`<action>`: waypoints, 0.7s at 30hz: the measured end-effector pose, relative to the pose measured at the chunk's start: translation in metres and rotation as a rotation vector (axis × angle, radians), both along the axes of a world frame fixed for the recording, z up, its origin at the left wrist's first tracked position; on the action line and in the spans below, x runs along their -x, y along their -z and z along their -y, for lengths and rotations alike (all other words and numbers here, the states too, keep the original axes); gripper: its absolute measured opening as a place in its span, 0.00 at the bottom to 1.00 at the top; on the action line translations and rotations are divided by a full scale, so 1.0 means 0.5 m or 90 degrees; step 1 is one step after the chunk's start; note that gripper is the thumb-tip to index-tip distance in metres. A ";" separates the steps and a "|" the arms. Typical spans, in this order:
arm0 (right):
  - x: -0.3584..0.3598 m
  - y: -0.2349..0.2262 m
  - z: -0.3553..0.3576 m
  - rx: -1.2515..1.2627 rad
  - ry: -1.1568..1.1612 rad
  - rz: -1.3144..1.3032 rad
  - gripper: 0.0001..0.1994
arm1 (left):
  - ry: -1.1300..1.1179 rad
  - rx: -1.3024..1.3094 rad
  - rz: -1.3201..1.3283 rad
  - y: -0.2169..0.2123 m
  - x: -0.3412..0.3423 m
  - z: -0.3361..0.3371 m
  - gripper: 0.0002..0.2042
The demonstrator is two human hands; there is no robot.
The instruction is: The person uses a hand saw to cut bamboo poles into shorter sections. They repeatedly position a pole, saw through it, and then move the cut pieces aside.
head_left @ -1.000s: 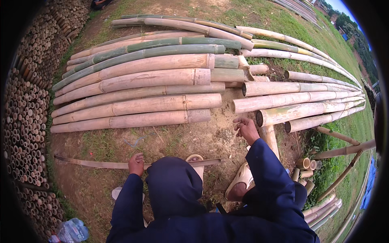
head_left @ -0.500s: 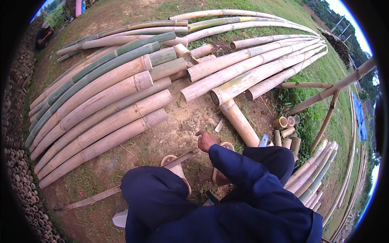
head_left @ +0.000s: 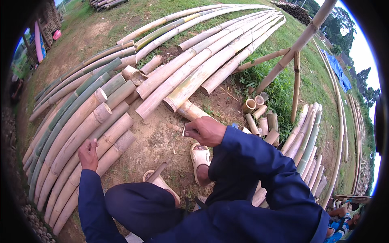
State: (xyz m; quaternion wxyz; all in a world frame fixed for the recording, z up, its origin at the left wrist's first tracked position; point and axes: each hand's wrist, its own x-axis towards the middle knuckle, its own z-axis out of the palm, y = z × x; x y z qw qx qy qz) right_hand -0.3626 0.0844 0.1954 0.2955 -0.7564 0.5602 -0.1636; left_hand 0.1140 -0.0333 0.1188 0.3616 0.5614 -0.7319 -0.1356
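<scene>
My right hand (head_left: 206,131) is closed in a pinch on a small pale bamboo chip (head_left: 184,131), held above the ground in front of my knees. My left hand (head_left: 88,156) is raised over the left stack of bamboo poles (head_left: 83,133), fingers loosely bent and apart, with nothing visible in them. A flat bamboo strip (head_left: 157,171) slants across my left sandal (head_left: 168,190), its lower end hidden behind my knee. Beyond my right hand, a thick bamboo pole (head_left: 194,110) lies under the ends of the right-hand poles (head_left: 227,54). A small bamboo offcut (head_left: 174,127) rests on the dirt.
Short cut bamboo pieces (head_left: 259,117) are heaped to the right, beside a post-and-rail frame (head_left: 296,81). More poles (head_left: 306,137) lie behind them. Sawdust-strewn dirt (head_left: 150,137) spreads before my feet. Another person (head_left: 342,222) shows at the lower right edge.
My left hand has come into view over the left poles. My right hand went from an extended finger to a pinch on the chip. The whole view has swung rightward.
</scene>
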 end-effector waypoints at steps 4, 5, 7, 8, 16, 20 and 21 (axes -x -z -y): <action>0.005 -0.035 -0.019 0.053 0.099 -0.048 0.18 | 0.013 -0.072 0.280 -0.098 0.181 0.085 0.17; 0.005 -0.038 -0.016 0.082 0.121 0.009 0.18 | 0.051 -0.106 0.287 -0.090 0.220 0.107 0.17; 0.007 -0.060 -0.011 0.139 0.150 0.078 0.20 | 0.116 -0.137 0.300 -0.054 0.284 0.144 0.19; 0.007 -0.076 -0.011 0.136 0.147 0.085 0.21 | 0.142 -0.132 0.307 -0.029 0.305 0.156 0.22; 0.040 -0.091 -0.018 0.144 0.169 0.080 0.23 | 0.105 -0.202 0.465 0.150 0.506 0.219 0.47; 0.056 -0.086 -0.012 0.159 0.172 0.059 0.25 | 0.092 -0.178 0.485 0.199 0.522 0.242 0.44; 0.057 -0.087 -0.012 0.161 0.176 0.054 0.26 | 0.096 -0.172 0.481 0.207 0.524 0.249 0.44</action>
